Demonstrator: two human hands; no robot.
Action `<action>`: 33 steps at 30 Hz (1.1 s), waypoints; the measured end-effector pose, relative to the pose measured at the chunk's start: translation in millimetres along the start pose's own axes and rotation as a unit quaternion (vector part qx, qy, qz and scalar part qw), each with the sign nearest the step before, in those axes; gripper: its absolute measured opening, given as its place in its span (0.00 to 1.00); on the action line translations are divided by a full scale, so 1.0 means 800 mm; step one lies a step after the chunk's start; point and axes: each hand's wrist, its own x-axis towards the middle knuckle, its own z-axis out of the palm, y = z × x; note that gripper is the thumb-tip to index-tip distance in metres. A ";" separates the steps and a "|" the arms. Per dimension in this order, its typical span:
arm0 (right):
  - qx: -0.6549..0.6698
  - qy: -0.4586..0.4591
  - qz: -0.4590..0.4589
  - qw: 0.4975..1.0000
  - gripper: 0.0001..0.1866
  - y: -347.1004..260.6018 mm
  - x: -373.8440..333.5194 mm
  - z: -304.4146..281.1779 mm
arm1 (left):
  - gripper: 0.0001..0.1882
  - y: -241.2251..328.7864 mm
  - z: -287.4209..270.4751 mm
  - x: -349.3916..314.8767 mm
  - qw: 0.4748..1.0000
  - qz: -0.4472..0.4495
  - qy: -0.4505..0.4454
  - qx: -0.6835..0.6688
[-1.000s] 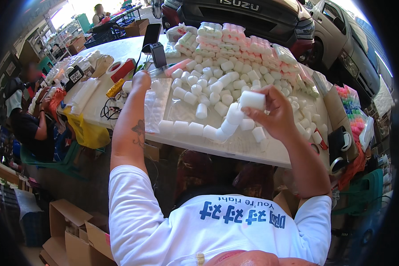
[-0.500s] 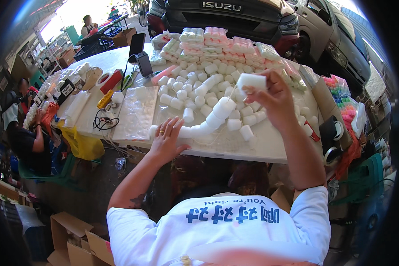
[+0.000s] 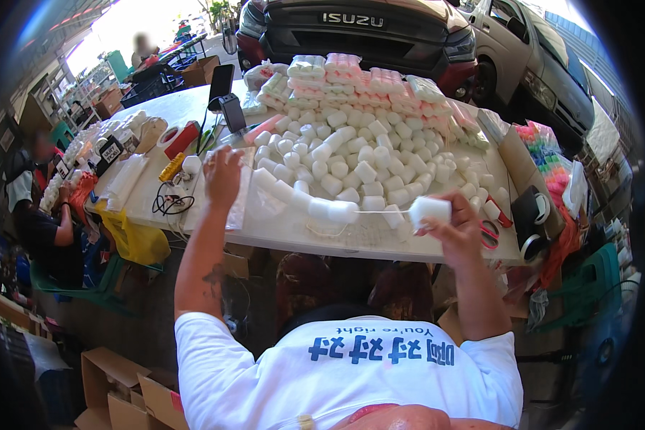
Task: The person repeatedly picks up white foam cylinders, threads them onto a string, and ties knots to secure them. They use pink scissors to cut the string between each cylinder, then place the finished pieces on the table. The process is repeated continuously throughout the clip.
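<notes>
My right hand (image 3: pixel 455 228) pinches a white, soft-looking cylinder (image 3: pixel 430 211) above the table's front edge. From it a thin, taut white string (image 3: pixel 381 212) runs left into a curved row of white cylinders (image 3: pixel 321 208) strung end to end. Beyond the row's left end, my left hand (image 3: pixel 223 174) hovers over a clear plastic sheet (image 3: pixel 238 204) with its fingers curled; what they hold is hidden. A large heap of loose white cylinders (image 3: pixel 365 172) lies behind the row.
Wrapped white and pink packs (image 3: pixel 344 66) are stacked at the back. Red-handled scissors (image 3: pixel 489 235) lie by my right hand. A phone on a stand (image 3: pixel 222 82), tape rolls (image 3: pixel 170 136) and a black cable (image 3: pixel 172 203) are to the left. A co-worker (image 3: pixel 39 208) sits far left.
My right hand has come down toward the front edge with its cylinder, and the string is stretched level. My left hand has moved away and leftward from the row's end; the row has shifted.
</notes>
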 end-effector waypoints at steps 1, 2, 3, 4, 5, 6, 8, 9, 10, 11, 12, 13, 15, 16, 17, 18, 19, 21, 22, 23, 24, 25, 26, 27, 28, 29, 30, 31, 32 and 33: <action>0.016 -0.009 0.027 0.999 0.17 0.016 -0.003 0.004 | 0.17 -0.015 0.006 0.009 1.000 -0.023 -0.021 0.002; 0.030 -0.021 0.046 0.998 0.17 0.033 -0.007 0.011 | 0.16 -0.029 0.011 0.016 0.999 -0.034 -0.029 0.014; 0.056 -0.035 0.058 0.996 0.17 0.049 -0.011 0.019 | 0.16 -0.040 0.016 0.022 0.998 -0.044 -0.038 0.025; 0.042 -0.044 0.075 0.995 0.18 0.066 -0.014 0.029 | 0.15 -0.049 0.022 0.026 0.996 -0.060 -0.054 0.041; 0.038 -0.056 0.086 0.994 0.18 0.082 -0.017 0.039 | 0.15 -0.057 0.027 0.029 0.993 -0.076 -0.071 0.056; 0.048 -0.069 0.099 0.992 0.19 0.095 -0.020 0.047 | 0.14 -0.061 0.032 0.030 0.989 -0.091 -0.089 0.074; -0.039 -0.074 0.071 0.994 0.20 0.113 -0.022 0.056 | 0.16 -0.060 0.038 0.031 0.977 -0.119 -0.145 0.103; -0.077 -0.079 0.057 0.992 0.20 0.119 -0.020 0.056 | 0.17 -0.054 0.038 0.031 0.973 -0.115 -0.159 0.118; -0.047 -0.065 0.083 0.993 0.21 0.123 -0.019 0.053 | 0.17 -0.044 0.034 0.027 0.964 -0.119 -0.195 0.134; -0.016 -0.050 0.110 0.993 0.21 0.125 -0.016 0.048 | 0.18 -0.031 0.027 0.025 0.972 -0.116 -0.175 0.107; 0.021 -0.036 0.130 0.991 0.22 0.125 -0.014 0.041 | 0.18 -0.012 0.018 0.021 0.988 -0.086 -0.101 0.081; 0.035 -0.032 0.136 0.990 0.22 0.125 -0.012 0.034 | 0.19 0.011 0.004 0.012 0.994 -0.076 -0.061 0.051; 0.063 -0.021 0.176 0.982 0.21 0.125 -0.012 0.017 | 0.19 0.064 -0.033 -0.010 0.989 -0.077 -0.040 -0.119; 0.072 -0.008 0.199 0.977 0.20 0.126 -0.015 0.009 | 0.19 0.097 -0.052 -0.032 0.962 -0.064 -0.031 -0.262; 0.072 0.009 0.215 0.974 0.20 0.129 -0.017 0.003 | 0.16 0.134 -0.068 -0.055 0.919 -0.117 -0.115 -0.359; 0.085 0.022 0.211 0.973 0.20 0.133 -0.021 -0.001 | 0.12 0.170 -0.083 -0.078 0.722 -0.221 -0.254 -0.604; 0.100 0.034 0.208 0.973 0.21 0.137 -0.025 -0.005 | 0.13 0.198 -0.097 -0.098 0.638 -0.204 -0.342 -0.659; 0.100 0.039 0.189 0.976 0.21 0.147 -0.036 -0.003 | 0.25 0.255 -0.096 -0.118 0.589 -0.201 -0.365 -0.693; 0.087 0.032 0.174 0.980 0.21 0.153 -0.043 0.002 | 0.27 0.275 -0.091 -0.123 0.545 -0.206 -0.308 -0.752; 0.068 0.038 0.165 0.983 0.21 0.156 -0.050 0.007 | 0.28 0.295 -0.087 -0.128 0.502 -0.225 -0.266 -0.792; 0.071 0.004 0.162 0.984 0.21 0.158 -0.058 0.013 | 0.29 0.310 -0.083 -0.132 0.456 -0.248 -0.225 -0.824; 0.070 -0.017 0.165 0.984 0.21 0.159 -0.070 0.023 | 0.30 0.318 -0.082 -0.138 0.446 -0.226 -0.208 -0.841; 0.072 -0.031 0.179 0.981 0.22 0.157 -0.078 0.028 | 0.29 0.324 -0.081 -0.142 0.443 -0.238 -0.197 -0.842; 0.063 -0.050 0.202 0.976 0.20 0.153 -0.085 0.030 | 0.28 0.327 -0.081 -0.146 0.438 -0.248 -0.184 -0.844; -0.023 -0.053 0.176 0.983 0.19 0.146 -0.088 0.026 | 0.27 0.328 -0.082 -0.151 0.433 -0.260 -0.172 -0.846; -0.108 -0.061 0.166 0.978 0.18 0.133 -0.088 0.011 | 0.25 0.325 -0.082 -0.154 0.431 -0.277 -0.186 -0.838; -0.182 -0.088 0.131 0.970 0.17 0.120 -0.086 -0.008 | 0.25 0.320 -0.085 -0.158 0.436 -0.281 -0.194 -0.833; -0.373 -0.013 0.055 0.926 0.16 0.109 -0.076 -0.035 | 0.25 0.313 -0.088 -0.163 0.439 -0.290 -0.208 -0.825; -0.535 0.047 -0.050 0.842 0.15 0.097 -0.063 -0.068 | 0.25 0.306 -0.092 -0.169 0.443 -0.299 -0.222 -0.816; -0.560 0.094 -0.137 0.811 0.16 0.083 -0.051 -0.108 | 0.24 0.300 -0.097 -0.174 0.426 -0.314 -0.216 -0.821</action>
